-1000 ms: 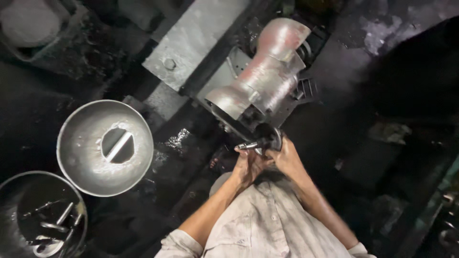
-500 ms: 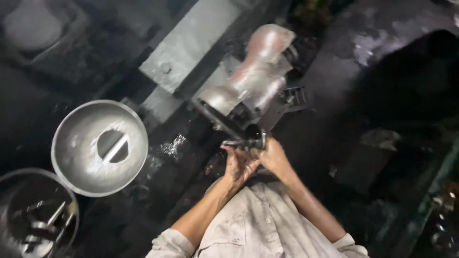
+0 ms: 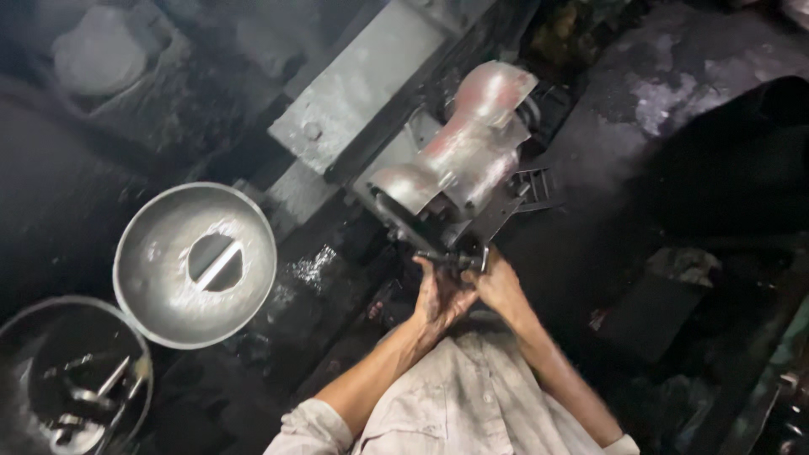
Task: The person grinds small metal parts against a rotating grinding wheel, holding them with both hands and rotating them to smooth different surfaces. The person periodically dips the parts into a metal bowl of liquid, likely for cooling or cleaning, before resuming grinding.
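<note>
Fingers of both hands, left hand [image 3: 438, 297] and right hand [image 3: 499, 286], grip a small metal part [image 3: 451, 259].

— Head-worn, looking steeply down over the chest at both hands [image 3: 468, 291] by the grinding machine [image 3: 459, 164]?
— Yes. Fairly close; metal bowl [image 3: 195, 265] toward the left edge.

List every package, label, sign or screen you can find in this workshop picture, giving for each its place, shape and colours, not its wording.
None can be made out: no package, label, sign or screen shows. The view holds only bare, grimy metal: the machine that both hands work at, a round dished pan to its left, and a dark tub of parts at the lower left.
</note>
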